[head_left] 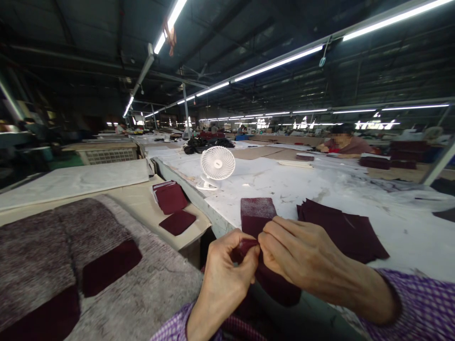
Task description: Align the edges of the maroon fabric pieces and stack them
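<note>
Both hands meet at the table's front edge, pinching one maroon fabric piece (279,284) whose lower part hangs below the fingers. My left hand (231,270) is closed, thumb and forefinger on the folded edge of the cloth. Against it, my right hand (298,251) is closed too, its fingertips on the same edge and partly hidden. Just behind the hands lies a maroon piece with a greyish speckled patch (258,207). To the right of them, a fanned stack of dark maroon fabric pieces (341,229) rests on the white table.
A white clip fan (217,163) stands at the table edge. On a lower board to the left sits a small maroon stack (170,196) beside a single piece (177,222). A grey fuzzy surface (149,279) bears more maroon pieces. A co-worker (346,142) leans over the table at far right.
</note>
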{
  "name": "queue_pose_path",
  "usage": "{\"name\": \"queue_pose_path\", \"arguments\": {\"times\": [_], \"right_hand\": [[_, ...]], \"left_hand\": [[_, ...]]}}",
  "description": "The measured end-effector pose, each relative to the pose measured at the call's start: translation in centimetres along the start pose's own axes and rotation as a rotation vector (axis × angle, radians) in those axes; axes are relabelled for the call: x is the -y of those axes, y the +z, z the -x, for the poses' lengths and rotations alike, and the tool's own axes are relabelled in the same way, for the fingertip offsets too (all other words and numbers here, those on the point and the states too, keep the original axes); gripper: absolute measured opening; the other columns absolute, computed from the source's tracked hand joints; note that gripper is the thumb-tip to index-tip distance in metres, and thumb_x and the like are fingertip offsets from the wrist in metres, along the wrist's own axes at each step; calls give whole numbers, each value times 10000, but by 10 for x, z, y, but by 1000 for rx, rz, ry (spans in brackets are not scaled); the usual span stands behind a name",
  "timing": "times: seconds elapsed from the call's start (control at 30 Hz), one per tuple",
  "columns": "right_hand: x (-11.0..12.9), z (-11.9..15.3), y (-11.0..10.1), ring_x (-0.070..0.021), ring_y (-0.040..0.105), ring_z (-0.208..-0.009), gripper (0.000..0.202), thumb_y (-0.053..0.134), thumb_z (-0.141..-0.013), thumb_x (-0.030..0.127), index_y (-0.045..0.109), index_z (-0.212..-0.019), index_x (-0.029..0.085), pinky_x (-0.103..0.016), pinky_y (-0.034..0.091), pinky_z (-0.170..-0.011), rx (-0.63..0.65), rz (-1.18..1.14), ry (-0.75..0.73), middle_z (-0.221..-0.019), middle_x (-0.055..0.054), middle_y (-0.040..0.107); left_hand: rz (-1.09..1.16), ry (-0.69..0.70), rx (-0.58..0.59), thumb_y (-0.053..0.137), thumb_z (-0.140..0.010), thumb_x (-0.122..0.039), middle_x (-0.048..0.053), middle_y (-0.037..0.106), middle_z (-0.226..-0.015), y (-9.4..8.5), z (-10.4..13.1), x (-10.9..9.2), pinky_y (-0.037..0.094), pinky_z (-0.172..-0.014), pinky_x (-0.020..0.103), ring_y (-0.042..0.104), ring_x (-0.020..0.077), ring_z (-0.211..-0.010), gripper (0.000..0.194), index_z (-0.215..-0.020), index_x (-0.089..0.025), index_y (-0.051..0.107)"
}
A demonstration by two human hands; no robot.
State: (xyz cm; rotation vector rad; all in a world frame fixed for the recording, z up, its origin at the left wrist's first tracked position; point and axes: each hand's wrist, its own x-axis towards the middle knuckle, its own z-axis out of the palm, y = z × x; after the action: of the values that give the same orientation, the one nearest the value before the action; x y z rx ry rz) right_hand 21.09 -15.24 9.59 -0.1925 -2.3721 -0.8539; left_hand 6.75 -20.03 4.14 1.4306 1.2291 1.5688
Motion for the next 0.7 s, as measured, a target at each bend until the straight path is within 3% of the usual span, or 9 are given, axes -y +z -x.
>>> {"name": "queue_pose_path", "arguments": {"times": [0.13,0.23,0.33,0.43,0.53,0.7], "right_hand": [[-1,2,7,-133,435,-569,240,417,-839,86,547,-644,140,-275,319,-501,-7,-17,69,-609,-25,506],[-7,2,10,-97,413,-520,183,431,-791,84,537,-654,145,-237,302,-465,-15,-166,211,-609,-5,512],[-17,1,5,-74,426,-500,137,474,-770,91,545,-673,156,-207,319,-466,91,-415,293,-614,19,543],[-24,-2,-5,-82,519,-606,158,454,-846,110,595,-796,162,-200,382,-550,185,-538,274,-723,1,610],[-21,-4,-12,-111,544,-692,183,422,-891,146,604,-876,151,-233,409,-620,124,-429,200,-807,-39,622],[-7,-1,-12,-143,513,-686,203,417,-884,123,604,-806,138,-274,381,-605,112,-184,50,-744,-46,593]], "left_hand": [[-102,39,-18,555,-759,-194,-51,449,-481,-2,-2,3,331,-402,154,424,53,-401,106,-671,-148,593],[-24,-14,21,564,-755,-216,-63,427,-456,-3,-2,-1,303,-385,148,393,40,-370,145,-630,-148,538],[85,-109,89,592,-737,-252,-77,412,-408,-6,-2,-9,270,-364,143,354,31,-328,171,-630,-151,506],[122,-181,131,606,-733,-265,-77,416,-358,-9,-2,-15,239,-360,138,326,24,-305,175,-647,-145,510],[131,-177,117,601,-736,-250,-78,425,-361,-7,-1,-14,239,-359,135,329,23,-306,164,-648,-147,509],[33,-82,79,567,-738,-195,-78,413,-409,1,-1,-1,276,-370,141,369,36,-341,142,-619,-154,501]]}}
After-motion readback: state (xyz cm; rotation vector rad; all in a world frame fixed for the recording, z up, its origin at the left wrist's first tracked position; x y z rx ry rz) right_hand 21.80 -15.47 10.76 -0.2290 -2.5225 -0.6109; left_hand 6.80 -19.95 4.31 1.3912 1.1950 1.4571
